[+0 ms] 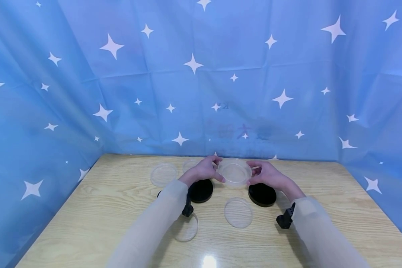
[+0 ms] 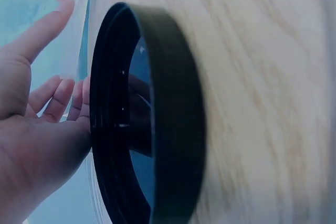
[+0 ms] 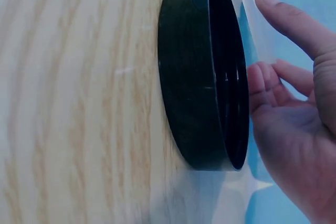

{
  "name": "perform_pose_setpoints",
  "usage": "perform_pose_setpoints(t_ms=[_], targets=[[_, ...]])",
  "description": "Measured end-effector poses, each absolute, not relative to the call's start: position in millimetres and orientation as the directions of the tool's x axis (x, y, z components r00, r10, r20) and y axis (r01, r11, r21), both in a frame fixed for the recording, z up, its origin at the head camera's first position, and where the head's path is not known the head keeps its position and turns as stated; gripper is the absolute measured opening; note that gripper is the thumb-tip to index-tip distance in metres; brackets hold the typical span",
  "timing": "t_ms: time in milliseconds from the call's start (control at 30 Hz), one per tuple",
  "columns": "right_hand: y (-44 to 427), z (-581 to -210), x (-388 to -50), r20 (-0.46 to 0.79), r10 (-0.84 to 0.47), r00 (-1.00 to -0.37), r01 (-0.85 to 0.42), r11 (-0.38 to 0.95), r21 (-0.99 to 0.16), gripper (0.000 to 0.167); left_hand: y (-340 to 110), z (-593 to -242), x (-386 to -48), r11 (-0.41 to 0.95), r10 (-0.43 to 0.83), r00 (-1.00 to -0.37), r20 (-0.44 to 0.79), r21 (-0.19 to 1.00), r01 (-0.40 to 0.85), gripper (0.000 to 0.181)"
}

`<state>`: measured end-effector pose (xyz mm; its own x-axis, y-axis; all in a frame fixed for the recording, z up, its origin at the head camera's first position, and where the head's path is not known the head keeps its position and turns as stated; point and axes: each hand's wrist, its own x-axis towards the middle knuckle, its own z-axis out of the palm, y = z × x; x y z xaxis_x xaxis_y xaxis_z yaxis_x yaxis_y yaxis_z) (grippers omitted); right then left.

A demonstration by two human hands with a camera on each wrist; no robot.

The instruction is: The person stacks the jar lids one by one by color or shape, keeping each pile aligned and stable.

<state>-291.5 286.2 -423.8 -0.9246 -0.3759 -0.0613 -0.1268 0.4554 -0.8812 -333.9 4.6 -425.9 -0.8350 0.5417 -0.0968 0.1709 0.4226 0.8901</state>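
A clear round plastic dish (image 1: pixel 235 172) is held between the two hands near the back of the table. My left hand (image 1: pixel 203 170) grips its left edge, thumb in front and fingers behind. On the opposite edge, my right hand (image 1: pixel 267 174) has a similar grip. Under the left wrist sits a black round shallow container (image 1: pixel 201 191), its hollow inside showing in the left wrist view. A second black round container (image 1: pixel 262 195) stands beneath the right hand; the right wrist view shows its side wall (image 3: pixel 186 72). Neither hand appears to hold these black pieces.
Clear round discs lie about the wooden table (image 1: pixel 104 208): one at back left (image 1: pixel 163 175), one partly behind the left hand (image 1: pixel 188 165), one in front (image 1: pixel 238 213), and one (image 1: pixel 187 229) partly covered by the left sleeve. A blue starred curtain (image 1: pixel 201 93) borders the back and sides.
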Motion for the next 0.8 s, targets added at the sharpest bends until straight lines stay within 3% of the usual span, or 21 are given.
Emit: perform_pose_setpoints(t_ms=[433,800], targets=[[293,-409,-275,-0.038,-0.397,-0.917,-0.155,0.441,-0.884,0.077,6,-416,-316,0.363,0.536,-0.843,-0.036,0.912,0.192,0.083],[287,-400,-252,-0.035,-0.36,-0.932,-0.157,0.49,-0.857,0.087,-2,-409,-291,0.365,0.522,-0.853,-0.009,0.906,0.214,0.081]])
